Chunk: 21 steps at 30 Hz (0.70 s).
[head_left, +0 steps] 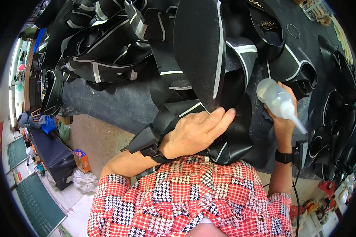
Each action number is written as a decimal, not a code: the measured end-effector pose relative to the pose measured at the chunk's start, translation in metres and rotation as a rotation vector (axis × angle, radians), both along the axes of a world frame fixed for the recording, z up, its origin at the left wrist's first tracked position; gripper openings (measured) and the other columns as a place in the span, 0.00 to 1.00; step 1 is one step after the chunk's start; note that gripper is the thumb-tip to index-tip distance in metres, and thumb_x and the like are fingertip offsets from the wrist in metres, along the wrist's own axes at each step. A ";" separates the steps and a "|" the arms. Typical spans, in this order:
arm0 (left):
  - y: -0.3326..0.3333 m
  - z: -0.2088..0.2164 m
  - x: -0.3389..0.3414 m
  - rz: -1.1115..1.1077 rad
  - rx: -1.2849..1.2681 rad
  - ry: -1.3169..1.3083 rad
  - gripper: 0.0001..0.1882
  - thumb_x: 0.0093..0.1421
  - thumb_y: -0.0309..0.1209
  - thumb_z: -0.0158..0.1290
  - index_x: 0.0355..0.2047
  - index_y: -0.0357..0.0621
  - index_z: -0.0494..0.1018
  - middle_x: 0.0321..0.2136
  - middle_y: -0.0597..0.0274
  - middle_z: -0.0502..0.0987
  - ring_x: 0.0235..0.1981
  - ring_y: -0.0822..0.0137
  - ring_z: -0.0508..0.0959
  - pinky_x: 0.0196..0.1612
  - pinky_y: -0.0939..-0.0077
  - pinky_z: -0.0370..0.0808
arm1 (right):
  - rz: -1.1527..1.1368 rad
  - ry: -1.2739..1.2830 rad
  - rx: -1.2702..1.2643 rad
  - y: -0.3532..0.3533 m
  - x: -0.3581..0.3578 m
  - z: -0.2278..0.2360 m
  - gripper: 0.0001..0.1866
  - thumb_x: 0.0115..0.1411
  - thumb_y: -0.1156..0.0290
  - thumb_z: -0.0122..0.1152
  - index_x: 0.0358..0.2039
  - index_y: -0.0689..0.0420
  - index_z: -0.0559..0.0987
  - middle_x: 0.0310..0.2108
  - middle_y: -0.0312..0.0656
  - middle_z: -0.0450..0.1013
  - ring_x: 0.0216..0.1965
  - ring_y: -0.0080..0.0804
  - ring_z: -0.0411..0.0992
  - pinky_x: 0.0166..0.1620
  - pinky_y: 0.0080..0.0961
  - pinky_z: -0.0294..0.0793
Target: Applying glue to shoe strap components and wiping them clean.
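My right hand point(284, 125) is wrapped round a translucent squeeze bottle point(275, 96), which is tilted so that its white nozzle points down and to the right. Some pale content shows through the bottle wall. My left hand point(195, 129) is closed in a pinch at the pointed lower end of a long black leather-like piece point(197, 47), which stands up and has a light grey tape strip along its edge. More black sewn pieces lie under and beside my left hand, including a folded one point(229, 148) against my shirt.
Piled black pieces with pale tape edges point(106, 43) cover the table's far left. More black pieces point(336, 114) line the right side of the dark tabletop point(106, 102). A thin ring point(293, 31) lies at the back right. An orange box point(81, 160) stands lower left.
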<state>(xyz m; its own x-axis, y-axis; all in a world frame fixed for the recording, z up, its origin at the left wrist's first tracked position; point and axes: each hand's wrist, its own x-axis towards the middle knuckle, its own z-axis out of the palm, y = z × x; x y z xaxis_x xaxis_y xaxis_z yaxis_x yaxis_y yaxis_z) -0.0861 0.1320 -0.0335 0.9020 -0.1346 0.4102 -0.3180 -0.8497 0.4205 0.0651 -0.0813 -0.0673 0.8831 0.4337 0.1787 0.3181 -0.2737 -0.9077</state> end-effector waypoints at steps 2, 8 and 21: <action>-0.001 -0.009 0.001 0.019 -0.089 -0.051 0.20 0.46 0.18 0.52 0.42 0.38 0.70 0.35 0.54 0.73 0.24 0.63 0.76 0.23 0.75 0.73 | -0.033 0.009 0.010 0.007 -0.004 0.000 0.33 0.41 0.85 0.64 0.51 0.57 0.68 0.49 0.40 0.68 0.49 0.29 0.67 0.52 0.24 0.67; 0.006 -0.001 -0.002 0.101 -0.128 -0.149 0.18 0.42 0.13 0.55 0.36 0.38 0.67 0.32 0.53 0.74 0.22 0.60 0.76 0.23 0.75 0.74 | -0.083 0.243 0.088 0.016 -0.028 0.002 0.30 0.42 0.84 0.66 0.49 0.63 0.69 0.44 0.38 0.70 0.44 0.26 0.68 0.49 0.23 0.67; 0.005 -0.006 -0.012 0.056 -0.044 -0.132 0.16 0.47 0.24 0.52 0.39 0.39 0.67 0.41 0.55 0.70 0.21 0.68 0.72 0.22 0.77 0.72 | -0.240 0.513 0.022 -0.006 -0.064 0.044 0.18 0.49 0.72 0.62 0.40 0.63 0.71 0.35 0.41 0.72 0.35 0.24 0.69 0.42 0.21 0.66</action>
<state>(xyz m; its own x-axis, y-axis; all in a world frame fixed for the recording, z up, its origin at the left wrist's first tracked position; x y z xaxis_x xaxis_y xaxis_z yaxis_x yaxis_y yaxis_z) -0.0980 0.1369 -0.0398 0.8453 -0.0650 0.5304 -0.3258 -0.8494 0.4152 0.0010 -0.0871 -0.0233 0.9326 0.2111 -0.2928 -0.2343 -0.2632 -0.9359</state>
